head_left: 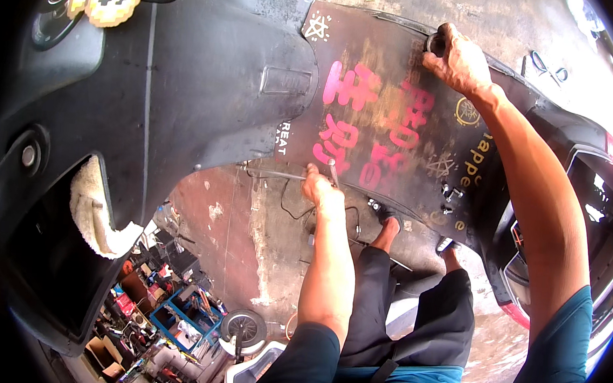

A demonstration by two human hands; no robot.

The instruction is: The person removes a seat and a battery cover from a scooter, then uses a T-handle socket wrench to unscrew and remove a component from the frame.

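My left hand [321,187] is closed around a slim metal bar tool [274,173] at the near edge of the scooter's floorboard. The bar points left, and a short metal piece rises beside my fingers; its exact kind is unclear. At the far edge, my right hand [462,64] grips a dark round ring-shaped piece [436,43], partly hidden by the fingers. Between my hands lies the dark floorboard mat [382,52], with pink and yellow painted markings. Several small bolts [450,193] sit on its right part.
Black scooter bodywork [216,59] fills the left, with a cream cloth [95,210] in its opening. Below are a blue tool rack [186,317], cluttered tools, a cardboard box [105,357] and a small wheel [243,327]. A black hose [293,208] runs beneath the scooter.
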